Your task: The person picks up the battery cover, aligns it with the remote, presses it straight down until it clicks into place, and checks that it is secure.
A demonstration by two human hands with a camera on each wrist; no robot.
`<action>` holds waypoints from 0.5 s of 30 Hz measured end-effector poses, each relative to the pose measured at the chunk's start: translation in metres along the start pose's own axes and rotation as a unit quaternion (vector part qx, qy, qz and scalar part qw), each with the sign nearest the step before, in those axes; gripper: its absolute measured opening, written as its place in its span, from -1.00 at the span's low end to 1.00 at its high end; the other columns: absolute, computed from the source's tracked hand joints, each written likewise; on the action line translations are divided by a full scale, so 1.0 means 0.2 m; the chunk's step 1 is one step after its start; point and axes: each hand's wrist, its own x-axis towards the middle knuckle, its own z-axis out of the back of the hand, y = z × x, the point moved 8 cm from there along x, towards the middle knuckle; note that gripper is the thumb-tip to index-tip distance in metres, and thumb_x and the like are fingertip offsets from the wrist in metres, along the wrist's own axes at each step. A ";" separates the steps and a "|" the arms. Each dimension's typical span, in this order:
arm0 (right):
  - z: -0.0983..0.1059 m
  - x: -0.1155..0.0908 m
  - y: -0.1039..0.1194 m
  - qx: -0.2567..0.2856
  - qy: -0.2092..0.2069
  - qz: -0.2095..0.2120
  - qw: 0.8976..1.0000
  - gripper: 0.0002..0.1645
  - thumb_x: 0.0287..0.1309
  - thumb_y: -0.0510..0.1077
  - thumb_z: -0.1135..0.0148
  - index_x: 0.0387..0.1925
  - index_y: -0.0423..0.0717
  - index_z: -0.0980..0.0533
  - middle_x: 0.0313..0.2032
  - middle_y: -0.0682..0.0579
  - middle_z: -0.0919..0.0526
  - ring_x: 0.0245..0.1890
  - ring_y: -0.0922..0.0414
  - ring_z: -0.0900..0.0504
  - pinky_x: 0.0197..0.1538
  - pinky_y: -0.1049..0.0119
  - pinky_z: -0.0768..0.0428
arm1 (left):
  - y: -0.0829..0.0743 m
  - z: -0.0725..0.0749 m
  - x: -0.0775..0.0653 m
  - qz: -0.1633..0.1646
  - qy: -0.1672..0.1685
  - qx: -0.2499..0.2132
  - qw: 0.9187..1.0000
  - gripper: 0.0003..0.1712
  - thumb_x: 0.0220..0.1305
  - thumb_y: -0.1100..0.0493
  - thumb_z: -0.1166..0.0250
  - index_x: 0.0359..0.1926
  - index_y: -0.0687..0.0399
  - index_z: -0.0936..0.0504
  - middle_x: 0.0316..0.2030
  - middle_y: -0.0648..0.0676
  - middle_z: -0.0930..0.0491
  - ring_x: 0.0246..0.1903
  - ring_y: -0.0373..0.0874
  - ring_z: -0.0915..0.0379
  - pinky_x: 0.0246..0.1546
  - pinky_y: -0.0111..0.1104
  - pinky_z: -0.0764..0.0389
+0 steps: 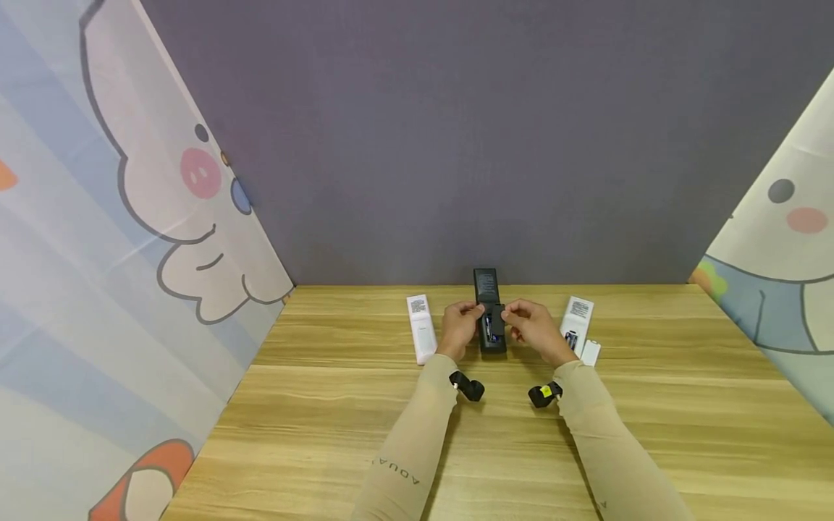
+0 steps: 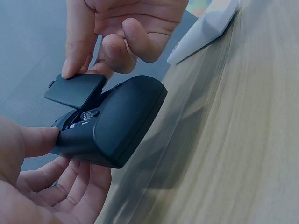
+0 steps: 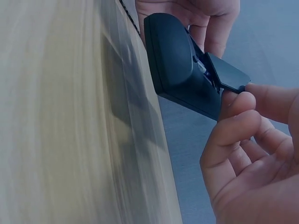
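Here, just below and right of the head view's centre, the left hand (image 1: 460, 330) grips a long black plastic remote control (image 1: 487, 294) – blue cylindrical batteries (image 1: 489, 329) showing – while the right hand (image 1: 536, 330) pinches a thin black rectangular plastic cover (image 1: 497, 320).

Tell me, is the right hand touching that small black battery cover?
Touching. The right wrist view shows it plainly: the right hand pinches the black battery cover at its edge between the fingers.
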 end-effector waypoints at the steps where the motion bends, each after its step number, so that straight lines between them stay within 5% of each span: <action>1: -0.01 0.00 0.00 0.001 0.002 -0.001 1.000 -0.72 0.49 -0.15 -0.15 -0.01 -0.33 -0.50 -0.38 0.01 -0.58 -0.54 0.16 -0.50 -0.50 0.29 -0.47 | 0.00 0.00 0.00 0.000 0.000 0.000 1.000 -0.69 0.45 0.12 -0.29 0.08 0.21 -0.69 -0.16 0.11 -0.71 -0.41 -0.22 -0.51 -0.42 -0.41 -0.57; 15: -0.04 -0.01 0.01 -0.008 0.015 0.000 1.000 -0.78 0.45 -0.15 -0.19 -0.09 -0.28 -0.52 -0.39 -0.08 -0.57 -0.51 0.12 -0.53 -0.48 0.32 -0.47 | 0.00 0.00 -0.01 -0.001 0.004 -0.003 1.000 -0.68 0.46 0.12 -0.28 0.09 0.22 -0.68 -0.17 0.12 -0.71 -0.44 -0.23 -0.48 -0.42 -0.42 -0.56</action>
